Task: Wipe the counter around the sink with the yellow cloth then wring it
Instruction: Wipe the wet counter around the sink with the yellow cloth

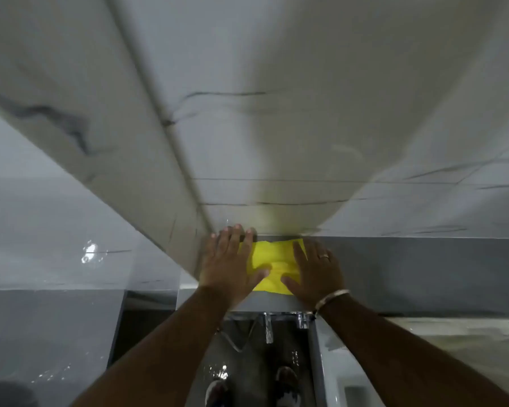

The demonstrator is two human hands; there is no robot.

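Note:
A yellow cloth [274,264] lies crumpled flat on a narrow grey ledge [409,274] against the marble wall. My left hand [229,262] presses on the cloth's left edge, fingers spread, fingertips touching the wall. Pressing on its right side is my right hand [316,271], flat, with a ring and a bracelet at the wrist. Both palms cover parts of the cloth; its middle shows between them.
Below the ledge a chrome tap [269,327] and valve [303,320] hang over a wet floor. A white basin edge [350,380] sits at the lower right. Glossy marble wall tiles [276,113] rise ahead and to the left. The picture is motion-blurred.

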